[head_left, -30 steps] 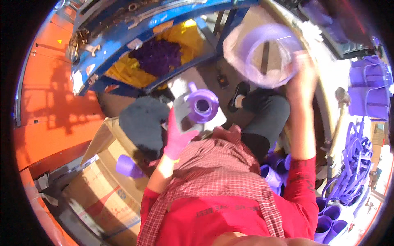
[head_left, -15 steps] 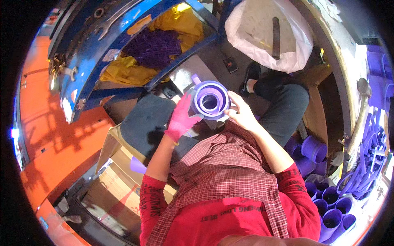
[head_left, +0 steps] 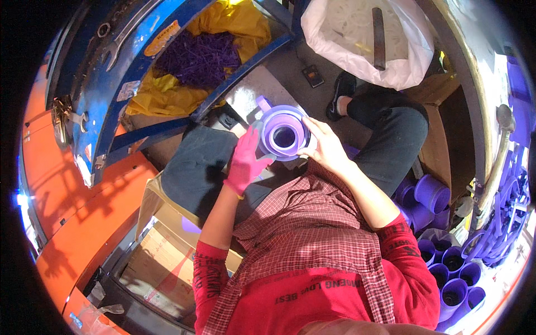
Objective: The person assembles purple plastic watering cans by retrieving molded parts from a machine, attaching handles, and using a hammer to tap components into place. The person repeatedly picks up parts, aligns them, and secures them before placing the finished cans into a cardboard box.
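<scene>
A round purple plastic piece [head_left: 266, 125] with nested rings and a dark round opening is held over my lap. From its upper left sticks out a short purple tab or handle [head_left: 263, 103]. My left hand [head_left: 245, 159], in a pink glove with greyish fingertips, grips the left side of the piece. On the opposite side my bare right hand [head_left: 328, 146] has its fingers at the upper right rim and its thumb at the lower right. The underside of the piece is hidden.
Purple cups [head_left: 453, 293] stand at lower right, near loose purple strips [head_left: 499, 223]. A hammer [head_left: 502, 134] lies at the right edge. Ahead are a white bag-lined container [head_left: 324, 42] and a blue frame [head_left: 245, 75] over purple scraps [head_left: 195, 58]. Cardboard [head_left: 162, 262] sits left.
My right fingers have shifted up around the rim, with the thumb now by the inner ring. The piece has tilted slightly in my hands. The whole view has shifted a little.
</scene>
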A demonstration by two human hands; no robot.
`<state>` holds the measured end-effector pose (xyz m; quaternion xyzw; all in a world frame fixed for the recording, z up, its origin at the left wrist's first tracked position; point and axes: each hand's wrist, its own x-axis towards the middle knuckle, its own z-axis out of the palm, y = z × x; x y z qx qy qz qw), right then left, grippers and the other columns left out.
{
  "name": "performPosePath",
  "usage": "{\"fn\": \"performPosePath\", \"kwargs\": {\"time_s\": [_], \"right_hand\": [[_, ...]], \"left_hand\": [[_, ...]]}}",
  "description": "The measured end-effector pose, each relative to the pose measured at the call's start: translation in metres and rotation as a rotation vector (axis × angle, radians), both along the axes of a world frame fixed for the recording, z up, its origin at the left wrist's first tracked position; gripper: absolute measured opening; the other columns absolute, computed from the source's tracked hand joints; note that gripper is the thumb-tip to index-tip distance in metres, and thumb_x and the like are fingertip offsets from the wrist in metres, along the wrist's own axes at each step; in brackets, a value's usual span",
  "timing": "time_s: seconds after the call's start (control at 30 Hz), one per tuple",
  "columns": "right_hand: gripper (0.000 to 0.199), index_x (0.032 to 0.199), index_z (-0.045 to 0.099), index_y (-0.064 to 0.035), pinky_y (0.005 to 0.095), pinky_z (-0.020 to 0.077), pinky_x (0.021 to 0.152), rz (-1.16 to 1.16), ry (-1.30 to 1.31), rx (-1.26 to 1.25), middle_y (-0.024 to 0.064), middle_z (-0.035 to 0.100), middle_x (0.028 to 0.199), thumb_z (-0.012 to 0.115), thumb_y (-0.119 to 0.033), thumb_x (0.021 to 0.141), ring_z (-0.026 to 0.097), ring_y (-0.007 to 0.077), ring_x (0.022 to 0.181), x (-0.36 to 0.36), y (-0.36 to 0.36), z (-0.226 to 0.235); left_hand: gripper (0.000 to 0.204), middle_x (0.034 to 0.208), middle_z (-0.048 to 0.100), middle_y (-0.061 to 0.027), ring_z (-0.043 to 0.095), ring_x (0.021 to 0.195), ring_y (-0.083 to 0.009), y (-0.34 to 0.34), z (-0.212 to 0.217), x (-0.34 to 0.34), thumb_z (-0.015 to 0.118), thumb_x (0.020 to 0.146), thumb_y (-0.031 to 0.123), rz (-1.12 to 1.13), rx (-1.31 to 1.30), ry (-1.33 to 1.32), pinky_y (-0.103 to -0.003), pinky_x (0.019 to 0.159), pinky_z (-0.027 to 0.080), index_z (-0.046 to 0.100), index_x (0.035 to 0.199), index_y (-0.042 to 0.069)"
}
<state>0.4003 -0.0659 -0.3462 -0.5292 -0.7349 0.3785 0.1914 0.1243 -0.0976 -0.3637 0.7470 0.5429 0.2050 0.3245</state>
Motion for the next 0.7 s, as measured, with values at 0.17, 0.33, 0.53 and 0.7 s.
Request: {"fn": "performPosePath", "kwargs": {"time_s": [0.17,0.33,0.53,0.7], "right_hand": [[0.088,0.142,0.049,-0.0045,0.0416,0.0440,0.106,0.001,-0.052,0.064,0.0209,0.053,0.137,0.086,-0.030,0.067,0.053,0.0373,0.125,-0.002,-0.001,-0.004],[0.084,0.136,0.053,-0.0041,0.0400,0.0461,0.103,-0.008,-0.214,0.086,0.0144,0.055,0.137,0.087,-0.029,0.063,0.054,0.0335,0.124,-0.009,-0.002,-0.005],[0.086,0.145,0.043,-0.0013,0.0418,0.0334,0.116,-0.016,-0.138,0.195,0.0218,0.045,0.147,0.084,-0.019,0.072,0.042,0.0349,0.138,0.023,0.015,0.051],[0.062,0.137,0.054,-0.0034,0.0391,0.0388,0.111,-0.210,-0.172,0.375,0.0164,0.056,0.139,0.078,-0.014,0.081,0.052,0.0294,0.131,0.094,0.007,0.143]], "left_hand": [[0.088,0.144,0.042,-0.0314,0.045,0.131,-0.0437,-0.001,0.003,0.007,0.083,0.071,0.029,-0.010,0.077,-0.014,-0.048,0.109,0.037,0.043,0.138,-0.013],[0.081,0.143,0.045,-0.0249,0.040,0.135,-0.0405,0.013,0.046,0.026,0.074,0.079,0.045,-0.116,-0.174,0.567,-0.049,0.112,0.032,0.046,0.137,-0.004],[0.072,0.142,0.048,-0.0243,0.045,0.133,-0.0366,-0.020,0.084,-0.072,0.075,0.077,0.039,0.702,0.506,-0.015,-0.051,0.113,0.033,0.053,0.138,0.008],[0.046,0.131,0.059,-0.0209,0.060,0.112,-0.0361,-0.092,-0.053,-0.130,0.060,0.091,0.027,0.711,-0.066,0.934,-0.043,0.097,0.047,0.058,0.132,0.007]]}}
